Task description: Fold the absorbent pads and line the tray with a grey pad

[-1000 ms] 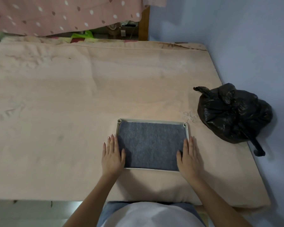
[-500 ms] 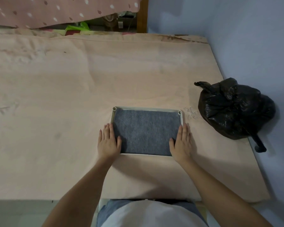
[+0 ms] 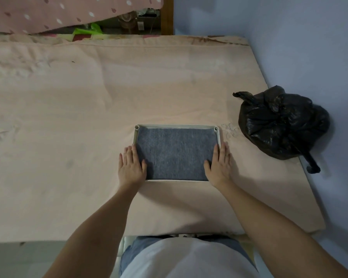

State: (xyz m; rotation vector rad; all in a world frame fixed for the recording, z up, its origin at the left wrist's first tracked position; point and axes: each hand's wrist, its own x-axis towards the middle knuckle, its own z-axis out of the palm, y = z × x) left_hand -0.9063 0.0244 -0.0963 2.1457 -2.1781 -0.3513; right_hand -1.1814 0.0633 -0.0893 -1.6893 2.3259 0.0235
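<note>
Hands lay flat at either short side of the tray (image 3: 177, 126), which sat on the pink-covered bed (image 3: 88, 117) close in front of the person. The grey pad (image 3: 176, 153) already filled the tray from rim to rim. The left hand (image 3: 131, 166) had straight fingers (image 3: 129, 155) resting along the left rim, thumb lying on the pad; the right hand (image 3: 219, 165) mirrored it on the right rim, and neither gripped anything. The step in hand looked like the final seating of the liner. To do it well, the palms would likely need to press evenly outward from the middle toward the corners, so the pad's edges tuck under the rim without bunching. A black plastic bag (image 3: 283, 123) sat well apart to the right.
</note>
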